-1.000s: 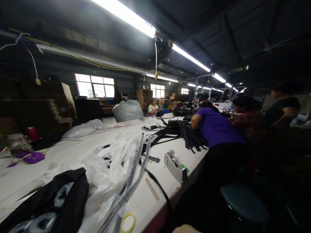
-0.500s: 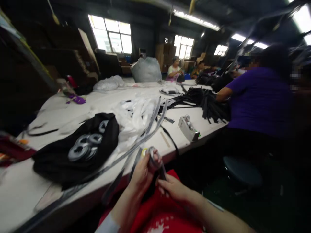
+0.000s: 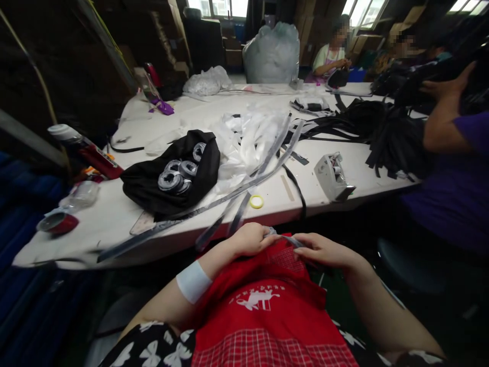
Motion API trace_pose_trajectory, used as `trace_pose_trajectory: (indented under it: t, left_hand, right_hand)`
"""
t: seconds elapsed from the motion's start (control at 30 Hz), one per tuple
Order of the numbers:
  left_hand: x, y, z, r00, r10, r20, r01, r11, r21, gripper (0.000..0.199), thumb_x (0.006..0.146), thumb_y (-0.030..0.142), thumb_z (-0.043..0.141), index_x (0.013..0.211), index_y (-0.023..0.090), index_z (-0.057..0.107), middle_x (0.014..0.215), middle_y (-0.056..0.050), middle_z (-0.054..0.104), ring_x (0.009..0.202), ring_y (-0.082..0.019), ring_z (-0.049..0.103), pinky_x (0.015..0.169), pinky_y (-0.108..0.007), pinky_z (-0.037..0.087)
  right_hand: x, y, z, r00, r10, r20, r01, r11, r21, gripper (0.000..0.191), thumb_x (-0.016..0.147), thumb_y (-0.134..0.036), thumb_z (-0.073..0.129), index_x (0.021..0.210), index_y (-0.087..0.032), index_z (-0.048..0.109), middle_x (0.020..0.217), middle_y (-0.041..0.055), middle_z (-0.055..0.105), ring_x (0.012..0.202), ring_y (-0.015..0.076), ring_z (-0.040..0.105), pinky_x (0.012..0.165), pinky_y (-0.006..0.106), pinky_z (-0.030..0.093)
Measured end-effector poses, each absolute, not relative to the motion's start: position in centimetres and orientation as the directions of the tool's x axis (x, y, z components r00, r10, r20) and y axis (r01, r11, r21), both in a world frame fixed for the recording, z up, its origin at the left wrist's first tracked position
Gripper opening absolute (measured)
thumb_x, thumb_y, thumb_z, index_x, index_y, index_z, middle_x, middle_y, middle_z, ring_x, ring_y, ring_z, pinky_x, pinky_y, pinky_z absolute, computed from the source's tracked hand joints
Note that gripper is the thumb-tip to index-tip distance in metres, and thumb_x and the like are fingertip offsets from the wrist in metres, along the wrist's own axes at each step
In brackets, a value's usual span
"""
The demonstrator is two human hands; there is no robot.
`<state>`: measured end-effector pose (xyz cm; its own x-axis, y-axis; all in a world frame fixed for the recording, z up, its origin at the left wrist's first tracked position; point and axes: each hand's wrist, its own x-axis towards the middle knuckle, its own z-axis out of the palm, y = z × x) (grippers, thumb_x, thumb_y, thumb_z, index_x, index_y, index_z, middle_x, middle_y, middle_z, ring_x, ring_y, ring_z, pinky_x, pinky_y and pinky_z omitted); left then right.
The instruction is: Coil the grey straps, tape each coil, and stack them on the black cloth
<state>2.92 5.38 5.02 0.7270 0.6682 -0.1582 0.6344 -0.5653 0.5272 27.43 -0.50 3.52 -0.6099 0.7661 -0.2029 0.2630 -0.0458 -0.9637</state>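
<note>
grey strip [image 3: 295,241]: narrow, faintly shiny, bunched at its left end | hands [image 3: 250,239]: both pinching it, slightly apart

Grey strip [image 3: 292,240]: both ends concealed, by left-hand grip [image 3: 250,239] and right-hand grip [image 3: 324,250]. Small lettering on red apron [image 3: 292,300]: illegible. Purple-shirted co-worker [image 3: 476,130]: cropped by right edge, lower body lost in shadow. Stool [image 3: 405,267]: underside too dark to make out. Rear window [image 3: 237,8]: top cut off. Bottle [image 3: 93,153] label: too small to read.
</note>
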Motion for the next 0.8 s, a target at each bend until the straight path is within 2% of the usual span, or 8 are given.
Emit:
trace_pose_trajectory:
  t: [0.1,0.2,0.27,0.4,0.53,0.6,0.7,0.8]
  left_hand:
    - [2.7,6.1,5.7,0.71,0.602,-0.366,0.621,-0.291,0.728,0.07,0.093,0.069,0.025,0.052,0.017,0.05,0.046,-0.002,0.049,0.043,-0.013,0.044,0.051,-0.027,0.033]
    - [2.4,6.4,5.6,0.735,0.49,-0.469,0.492,0.09,0.866,0.072,0.088,0.076,0.029,0.057,0.016,0.054,0.04,0.001,0.042,0.036,-0.011,0.038,0.042,-0.025,0.03]
    - [2.4,6.3,5.2,0.798,0.412,-0.44,0.294,0.372,0.881,0.073,0.089,0.076,0.029,0.064,0.014,0.06,0.036,0.003,0.037,0.033,-0.011,0.034,0.038,-0.024,0.027]
    - [3.9,5.9,4.4,0.835,0.445,-0.324,-0.118,0.719,0.685,0.074,0.092,0.072,0.028,0.068,0.011,0.063,0.032,0.005,0.029,0.034,-0.012,0.04,0.041,-0.022,0.037]
    - [6.0,5.4,3.8,0.721,0.653,-0.231,-0.475,0.708,0.522,0.06,0.094,0.062,0.042,0.078,0.01,0.066,0.041,0.006,0.039,0.041,-0.009,0.046,0.06,-0.022,0.05]
    - [6.0,5.3,3.4,0.644,0.717,-0.266,-0.48,0.65,0.589,0.052,0.088,0.061,0.055,0.082,0.011,0.067,0.05,0.004,0.049,0.048,-0.01,0.052,0.069,-0.024,0.053]
    - [4.3,5.9,2.0,0.443,0.842,-0.308,-0.179,0.42,0.89,0.055,0.072,0.067,0.07,0.087,0.015,0.07,0.073,-0.004,0.068,0.075,-0.021,0.065,0.087,-0.034,0.054]
    - [2.9,7.2,-0.1,0.504,0.831,-0.237,0.262,0.114,0.958,0.052,0.067,0.067,0.072,0.101,0.027,0.072,0.104,-0.006,0.073,0.107,-0.03,0.063,0.098,-0.04,0.05]
  right_hand:
    - [27.8,0.1,3.7,-0.562,0.809,-0.174,0.539,0.199,-0.819,0.036,0.099,-0.039,0.041,0.113,-0.021,0.069,0.108,0.0064,0.07,0.096,0.021,0.063,0.089,0.033,0.046]
    - [27.8,0.9,2.9,-0.489,0.866,-0.101,0.571,0.231,-0.788,0.041,0.1,-0.044,0.039,0.107,-0.019,0.071,0.1,0.007,0.072,0.089,0.0213,0.064,0.083,0.032,0.047]
    - [26.9,1.2,1.7,-0.422,0.907,0.0,0.475,0.221,-0.852,0.045,0.099,-0.049,0.039,0.1,-0.017,0.07,0.091,0.0069,0.071,0.082,0.0198,0.063,0.077,0.03,0.048]
    - [22.5,0.8,-1.2,-0.222,0.964,0.146,0.059,0.163,-0.985,0.055,0.095,-0.065,0.036,0.107,-0.018,0.063,0.09,0.0075,0.068,0.078,0.0193,0.063,0.072,0.031,0.051]
    - [18.9,0.9,-2.2,-0.091,0.985,0.148,-0.281,0.117,-0.953,0.059,0.089,-0.071,0.044,0.117,-0.02,0.051,0.094,0.0076,0.067,0.076,0.0181,0.064,0.073,0.031,0.053]
    - [19.5,1.7,-1.5,-0.124,0.984,0.13,-0.271,0.092,-0.958,0.054,0.091,-0.069,0.043,0.111,-0.019,0.053,0.09,0.0068,0.067,0.072,0.016,0.063,0.068,0.028,0.052]
    - [22.6,2.8,0.0,-0.313,0.946,0.081,0.153,0.134,-0.979,0.047,0.087,-0.064,0.053,0.097,-0.018,0.06,0.083,0.0036,0.067,0.067,0.0147,0.059,0.059,0.023,0.047]
    - [25.0,2.5,0.2,-0.466,0.862,-0.198,0.674,0.201,-0.711,0.03,0.077,-0.049,0.068,0.075,-0.02,0.065,0.06,-0.0029,0.057,0.05,0.0118,0.049,0.047,0.021,0.036]
